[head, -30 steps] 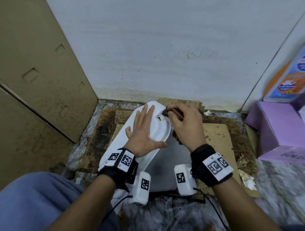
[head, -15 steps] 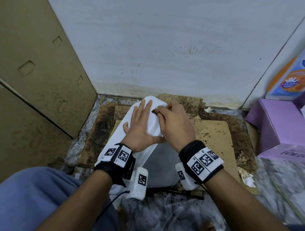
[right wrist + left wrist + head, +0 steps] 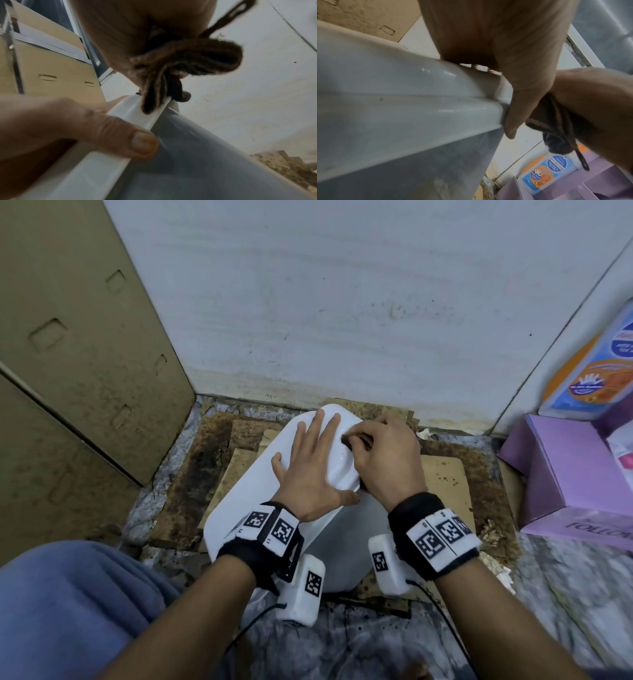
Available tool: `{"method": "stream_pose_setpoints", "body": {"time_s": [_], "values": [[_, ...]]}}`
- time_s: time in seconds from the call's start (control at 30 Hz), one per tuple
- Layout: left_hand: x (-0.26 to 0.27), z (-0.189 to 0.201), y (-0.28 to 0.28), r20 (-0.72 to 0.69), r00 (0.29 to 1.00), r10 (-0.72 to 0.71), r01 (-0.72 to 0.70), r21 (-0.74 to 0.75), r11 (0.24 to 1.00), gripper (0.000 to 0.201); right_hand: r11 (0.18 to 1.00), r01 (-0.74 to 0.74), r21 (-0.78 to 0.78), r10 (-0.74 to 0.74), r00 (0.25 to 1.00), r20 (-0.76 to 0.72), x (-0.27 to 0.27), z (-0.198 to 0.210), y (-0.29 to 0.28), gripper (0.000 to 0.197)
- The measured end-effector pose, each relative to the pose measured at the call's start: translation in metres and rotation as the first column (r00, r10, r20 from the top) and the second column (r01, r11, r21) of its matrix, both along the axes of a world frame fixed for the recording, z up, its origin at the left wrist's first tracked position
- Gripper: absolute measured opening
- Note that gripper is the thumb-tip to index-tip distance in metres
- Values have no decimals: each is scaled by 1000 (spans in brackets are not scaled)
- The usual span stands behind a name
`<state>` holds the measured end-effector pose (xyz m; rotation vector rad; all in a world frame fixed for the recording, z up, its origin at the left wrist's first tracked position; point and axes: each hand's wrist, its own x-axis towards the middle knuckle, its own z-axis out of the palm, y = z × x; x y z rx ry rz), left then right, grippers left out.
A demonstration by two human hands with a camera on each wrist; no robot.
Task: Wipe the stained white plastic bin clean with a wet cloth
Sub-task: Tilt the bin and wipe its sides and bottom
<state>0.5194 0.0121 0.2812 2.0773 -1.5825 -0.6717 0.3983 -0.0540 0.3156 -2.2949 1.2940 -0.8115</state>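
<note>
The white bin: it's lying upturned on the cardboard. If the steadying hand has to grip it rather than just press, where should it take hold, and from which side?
Probably the raised rim edge of the white bin, approached from the left. The left hand lies flat there, thumb already at the lip, which gives fingers something to hook. The right hand works the brown cloth on the opposite side.

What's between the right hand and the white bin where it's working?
A bunched dark brown cloth, gripped by the right hand, lies against the raised edge of the white plastic bin. The right wrist view shows it best.
</note>
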Motion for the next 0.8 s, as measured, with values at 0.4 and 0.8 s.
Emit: {"method": "stream_pose_setpoints", "body": {"time_s": [0.4,0.8], "values": [[19,-2,9,-23,998,55,-56,-23,998,126,985,-49,166,21,985,169,22,-6,-19,18],[13,2,0,1,1000,26,-26,17,999,126,998,-52,44,33,934,356,0,-2,-40,12]]}}
